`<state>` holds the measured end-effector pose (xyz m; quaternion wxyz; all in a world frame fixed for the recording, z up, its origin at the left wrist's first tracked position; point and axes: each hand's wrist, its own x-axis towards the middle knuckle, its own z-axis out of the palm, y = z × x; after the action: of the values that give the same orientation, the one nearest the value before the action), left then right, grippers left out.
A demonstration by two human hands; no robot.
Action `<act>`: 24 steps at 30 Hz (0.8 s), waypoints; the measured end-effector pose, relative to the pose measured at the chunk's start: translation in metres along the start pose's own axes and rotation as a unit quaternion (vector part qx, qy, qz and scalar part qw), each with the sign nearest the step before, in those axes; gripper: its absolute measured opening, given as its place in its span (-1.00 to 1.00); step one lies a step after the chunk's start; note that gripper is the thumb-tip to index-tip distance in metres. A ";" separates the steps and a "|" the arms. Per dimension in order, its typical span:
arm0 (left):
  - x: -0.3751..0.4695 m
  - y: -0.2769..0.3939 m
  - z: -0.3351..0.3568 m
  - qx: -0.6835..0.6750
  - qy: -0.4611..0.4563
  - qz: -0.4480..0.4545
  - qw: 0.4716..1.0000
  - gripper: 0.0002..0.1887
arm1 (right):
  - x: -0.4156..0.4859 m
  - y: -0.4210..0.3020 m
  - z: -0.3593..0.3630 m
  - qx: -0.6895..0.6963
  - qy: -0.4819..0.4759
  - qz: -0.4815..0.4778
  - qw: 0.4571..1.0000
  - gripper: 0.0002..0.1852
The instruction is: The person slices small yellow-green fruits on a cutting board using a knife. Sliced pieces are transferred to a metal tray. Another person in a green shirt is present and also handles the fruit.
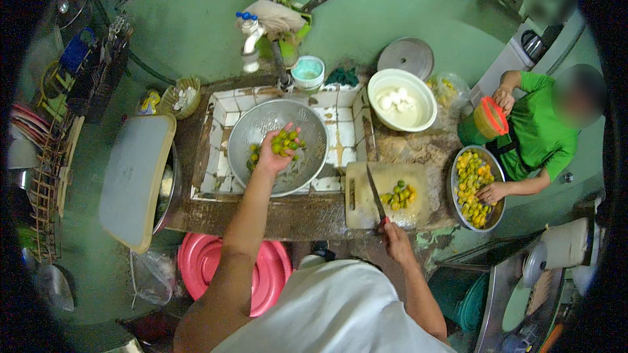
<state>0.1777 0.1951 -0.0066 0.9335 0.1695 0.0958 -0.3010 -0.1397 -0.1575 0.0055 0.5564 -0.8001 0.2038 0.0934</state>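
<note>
My left hand (275, 154) is palm up over a metal colander (310, 130), cupping several small green citrus fruits (284, 141). The colander sits in a white-tiled sink (346, 127), with more of the fruits lying in its left side. In my right hand (396, 240) is a kitchen knife (376, 191) with a red handle, its blade pointing away from me over the left part of a pale cutting board (360, 213). On the board, to the right of the blade, lies a small pile of green and orange-yellow citrus fruits (400, 196).
A co-worker in a green shirt (547, 122) stands at the right, one hand in a metal basin (454, 206) of citrus, the other on a pitcher (478, 125). A white bowl (375, 108) holds white round items in liquid. A lidded pot (142, 176) stands left; a pink basin (196, 260) lies below.
</note>
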 end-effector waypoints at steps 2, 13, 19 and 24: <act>-0.002 -0.007 0.015 0.034 -0.016 -0.027 0.999 -0.60 | -0.001 0.002 0.001 0.011 0.007 -0.004 1.000 -0.44; -0.010 -0.086 0.056 0.143 0.018 -0.094 0.985 -0.50 | -0.017 0.012 -0.008 0.003 -0.014 -0.003 1.000 -0.48; -0.009 -0.139 0.063 0.038 -0.039 -0.164 0.985 -0.48 | -0.013 0.015 -0.033 -0.064 -0.053 0.034 0.996 -0.38; -0.011 -0.187 0.063 0.047 -0.056 -0.175 0.982 -0.68 | 0.004 0.032 -0.045 -0.070 -0.046 -0.018 0.996 -0.38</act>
<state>0.0628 0.0351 0.0065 0.8614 0.1766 0.0574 -0.4728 -0.1535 -0.2102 -0.0070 0.5100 -0.8352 0.1560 0.1342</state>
